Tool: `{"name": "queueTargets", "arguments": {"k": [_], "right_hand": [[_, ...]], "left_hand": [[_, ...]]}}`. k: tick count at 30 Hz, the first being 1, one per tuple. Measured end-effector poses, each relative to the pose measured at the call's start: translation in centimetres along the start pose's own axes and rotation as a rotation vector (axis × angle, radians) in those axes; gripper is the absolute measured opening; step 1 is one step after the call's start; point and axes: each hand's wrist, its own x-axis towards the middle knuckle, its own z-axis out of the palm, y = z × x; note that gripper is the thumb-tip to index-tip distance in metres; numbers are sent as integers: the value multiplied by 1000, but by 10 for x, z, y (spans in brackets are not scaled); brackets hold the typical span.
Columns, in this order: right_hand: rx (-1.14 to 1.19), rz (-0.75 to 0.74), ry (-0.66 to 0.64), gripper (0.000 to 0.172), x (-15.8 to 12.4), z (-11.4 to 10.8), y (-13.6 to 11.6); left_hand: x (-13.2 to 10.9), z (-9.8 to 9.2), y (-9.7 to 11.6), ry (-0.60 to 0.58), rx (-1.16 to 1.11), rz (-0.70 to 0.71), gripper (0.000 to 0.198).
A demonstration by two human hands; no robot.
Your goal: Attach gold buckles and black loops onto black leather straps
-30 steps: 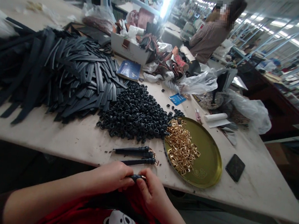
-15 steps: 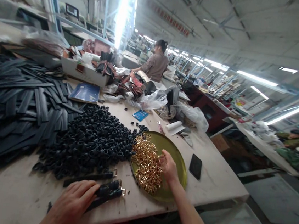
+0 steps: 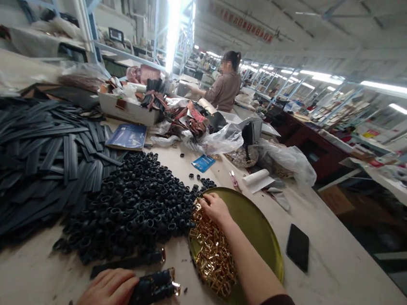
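My left hand [image 3: 106, 293] is closed over dark straps [image 3: 155, 283], whose gold buckles [image 3: 175, 289] stick out to the right. Just beyond it, another dark strap [image 3: 126, 262] with a buckle lies on the table. A round olive-gold tray [image 3: 254, 221] carries a heap of small gold buckles [image 3: 216, 256] on its left side. At the far end of that heap is my right hand [image 3: 216, 209], fingers bent together and tips down among the buckles. What those fingertips pinch is hidden. Against the tray's left edge spreads a big pile of small black loops [image 3: 140, 204].
Long dark strips [image 3: 43, 150] are heaped at the left, near a blue booklet [image 3: 127, 136]. A blue packet [image 3: 203, 162], small snips [image 3: 235, 180], a white roll [image 3: 258, 180] and a phone [image 3: 298, 247] lie around the tray. Plastic bags [image 3: 222, 140] and scraps line the back. A person [image 3: 225, 84] stands farther off.
My right hand has moved from the right side of the buckle heap to its far end. My left hand stays on the straps. The view has shifted somewhat.
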Motion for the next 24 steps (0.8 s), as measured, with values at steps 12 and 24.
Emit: {"name": "queueTargets", "arguments": {"k": [12, 24], "right_hand": [[-49, -142, 44, 34, -96, -10, -31], [130, 321, 445, 62, -174, 23, 41]], "left_hand": [[-9, 4, 4, -81, -76, -91, 20], [-4, -1, 6, -23, -98, -86, 21]]}}
